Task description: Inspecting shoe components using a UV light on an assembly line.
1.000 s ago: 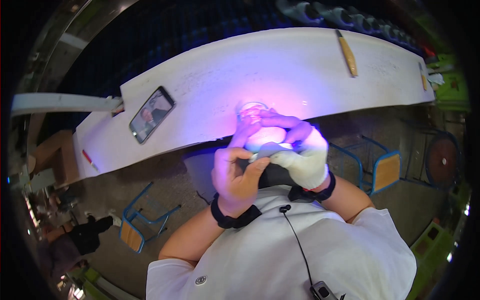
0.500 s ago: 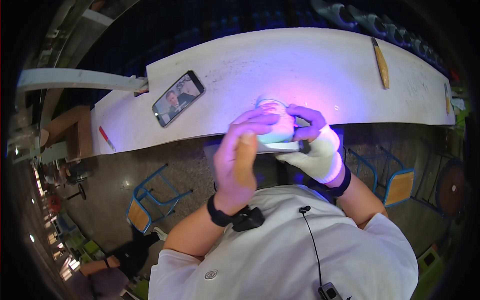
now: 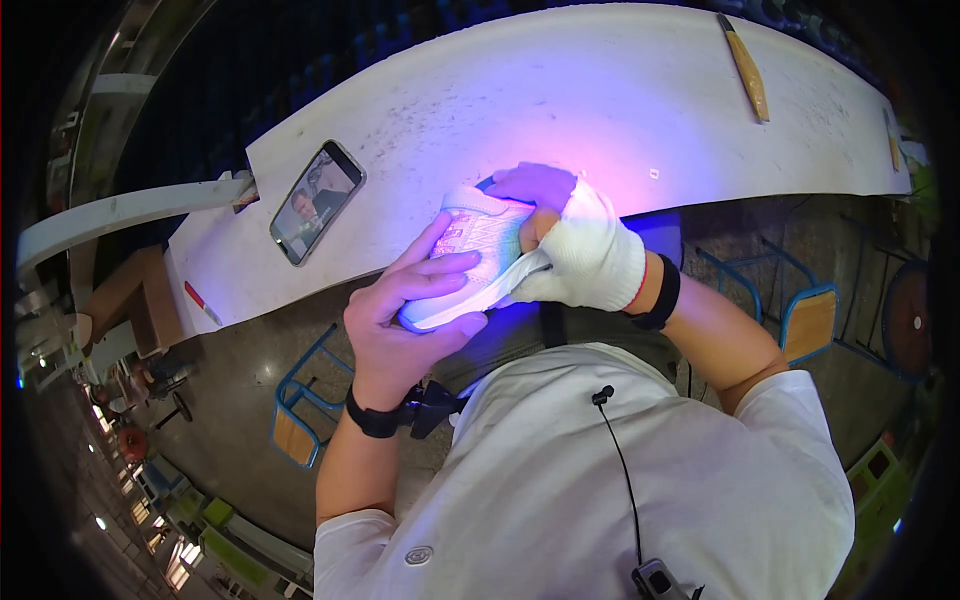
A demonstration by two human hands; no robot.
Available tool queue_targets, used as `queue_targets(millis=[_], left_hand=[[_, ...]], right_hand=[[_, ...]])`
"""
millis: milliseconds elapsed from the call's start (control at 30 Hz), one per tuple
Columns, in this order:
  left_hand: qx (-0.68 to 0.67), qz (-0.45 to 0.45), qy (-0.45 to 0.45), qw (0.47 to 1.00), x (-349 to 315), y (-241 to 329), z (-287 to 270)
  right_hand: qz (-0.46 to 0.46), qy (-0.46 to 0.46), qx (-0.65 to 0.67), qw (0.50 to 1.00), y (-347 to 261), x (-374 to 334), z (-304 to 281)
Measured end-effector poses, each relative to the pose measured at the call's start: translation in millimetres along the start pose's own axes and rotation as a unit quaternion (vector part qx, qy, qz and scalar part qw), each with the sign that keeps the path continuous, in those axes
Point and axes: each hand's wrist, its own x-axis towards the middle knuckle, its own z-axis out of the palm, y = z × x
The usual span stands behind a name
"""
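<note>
Sneaker [image 3: 488,255]: in both hands, in front of the torso at the worktable's [image 3: 420,125] near edge; can't tell if it touches the tabletop.
Left hand [image 3: 408,318]: bare, clasped on the sneaker's near-left end, fingers over the upper, thumb low by the sole edge.
Right hand [image 3: 580,245]: white fingerless glove [image 3: 615,268], bent around the sneaker's right side, bare fingers reaching over its far part; exact fingertip contact partly hidden.
Hold, why: opposing grips probably steady it and let it tilt, upper facing up, sole edge toward the body.
Smartphone [image 3: 318,202]: left on the tabletop, screen lit, angled, likely for glancing at.
Wood-handled tool [image 3: 747,78], red-handled tool [image 3: 203,302]: far right and far left, presumably parked out of the hands' way.
Sneaker look: pale textured upper, pink-violet cast, teal tint near the gloved hand, thick whitish sole; true colors uncertain under the purple glow [image 3: 590,105].
</note>
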Motion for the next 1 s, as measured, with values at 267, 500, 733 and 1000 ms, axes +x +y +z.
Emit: queue_targets(millis=[267, 500, 733, 1000], left_hand=[[0.221, -0.110, 0.057, 0.967, -9.4, 15.1, 26.1], [0.296, -0.009, -0.041, 0.954, 25.1, 35.1, 18.9], [0.170, 0.069, -0.002, 0.983, 35.6, 12.4, 88.5], [0.046, 0.048, 0.104, 0.992, 25.6, -8.3, 107.8]], right_hand=[[-0.023, 0.028, -0.008, 0.999, 9.4, -16.6, 35.0], [0.085, 0.132, 0.121, 0.980, 9.2, -39.2, 38.8], [-0.011, 0.157, 0.249, 0.956, -6.6, -27.6, -49.5], [0.014, 0.140, 0.176, 0.974, -25.1, -35.4, -43.5]])
